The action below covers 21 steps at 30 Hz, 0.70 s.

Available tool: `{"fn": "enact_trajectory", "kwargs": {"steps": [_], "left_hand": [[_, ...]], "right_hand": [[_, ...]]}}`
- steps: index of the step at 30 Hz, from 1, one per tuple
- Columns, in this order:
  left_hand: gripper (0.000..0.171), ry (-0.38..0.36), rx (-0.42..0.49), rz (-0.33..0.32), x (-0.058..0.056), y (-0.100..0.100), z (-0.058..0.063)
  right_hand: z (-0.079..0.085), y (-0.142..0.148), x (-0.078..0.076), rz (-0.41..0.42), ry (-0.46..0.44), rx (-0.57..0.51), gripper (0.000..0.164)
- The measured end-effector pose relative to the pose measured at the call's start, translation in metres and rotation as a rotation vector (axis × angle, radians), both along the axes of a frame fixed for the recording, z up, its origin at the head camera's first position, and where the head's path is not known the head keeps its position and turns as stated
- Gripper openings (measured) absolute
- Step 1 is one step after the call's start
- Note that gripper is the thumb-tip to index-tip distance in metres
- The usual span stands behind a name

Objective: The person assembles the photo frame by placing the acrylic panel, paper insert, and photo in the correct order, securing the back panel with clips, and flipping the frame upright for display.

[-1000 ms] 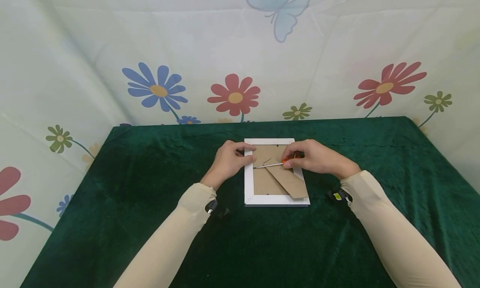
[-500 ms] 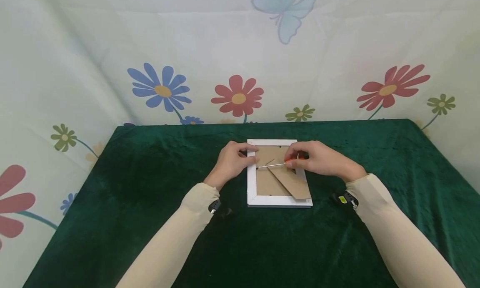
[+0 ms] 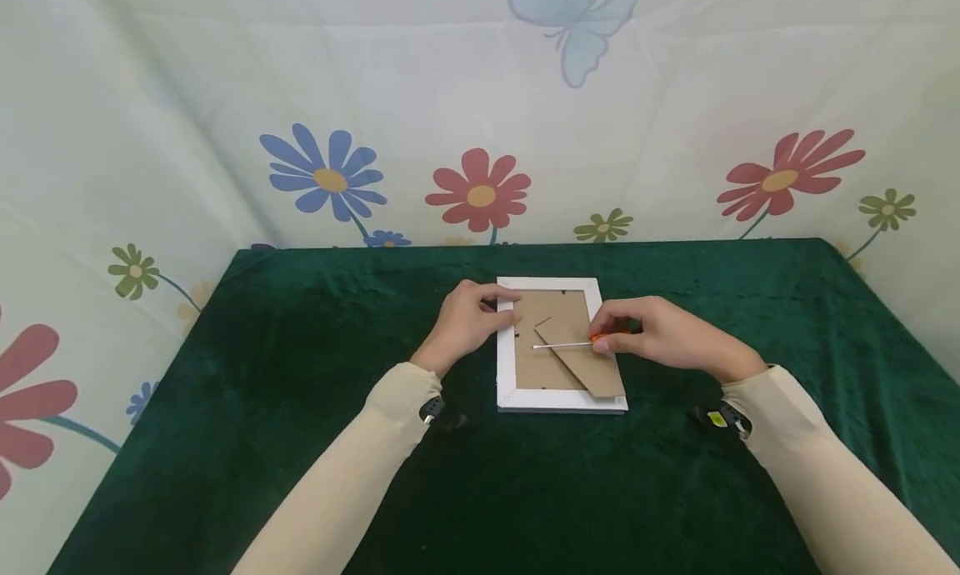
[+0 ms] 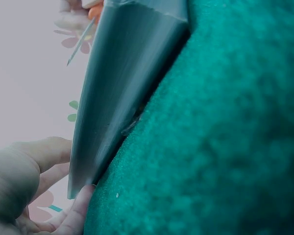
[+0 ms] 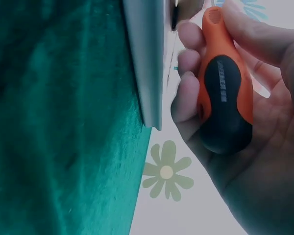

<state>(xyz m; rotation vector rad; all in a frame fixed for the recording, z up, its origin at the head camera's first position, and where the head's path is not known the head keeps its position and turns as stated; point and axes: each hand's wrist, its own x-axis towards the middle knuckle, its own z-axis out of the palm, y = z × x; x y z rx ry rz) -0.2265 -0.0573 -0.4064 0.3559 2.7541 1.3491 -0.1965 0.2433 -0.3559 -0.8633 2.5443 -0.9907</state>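
A white picture frame (image 3: 506,367) lies face down, its brown backing board (image 3: 536,367) and slanted cardboard stand (image 3: 588,367) showing. Along the frame's left side, my left hand (image 3: 468,318) grips the edge, thumb and index finger over the top; the left wrist view shows a fingertip low against the frame's outer side (image 4: 120,88). My right hand (image 3: 663,333) holds a screwdriver (image 3: 562,344) above the frame's right side. Its orange and black handle (image 5: 225,93) lies within the curled fingers. The thin shaft points left across the stand, with its tip over the backing board.
A dark green velvet cloth (image 3: 337,325) covers the table beneath the frame. Behind it hangs a white curtain (image 3: 637,100) printed with flowers and a butterfly. Small dark metal tabs (image 3: 517,335) sit along the frame's inner edge.
My right hand has drawn the screwdriver right and slightly toward me, so its tip has left the tab at the frame's left inner edge. The left hand keeps its grip.
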Motion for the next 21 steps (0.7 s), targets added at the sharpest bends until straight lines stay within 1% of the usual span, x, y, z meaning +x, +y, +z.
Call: {"fn": "enact_trajectory", "kwargs": {"steps": [6,15,21], "left_hand": [[0.035,-0.013,0.005,0.008,0.000,0.001,0.000],[0.036,-0.013,0.006,0.017,0.001,0.000,0.001],[0.036,-0.015,0.011,0.013,0.002,0.001,0.001]], "right_hand": [[-0.002,0.009,0.008,0.011,0.004,0.006,0.020],[-0.003,0.014,0.011,0.043,0.049,0.000,0.021],[-0.003,0.015,0.013,0.049,0.049,-0.006,0.021]]}}
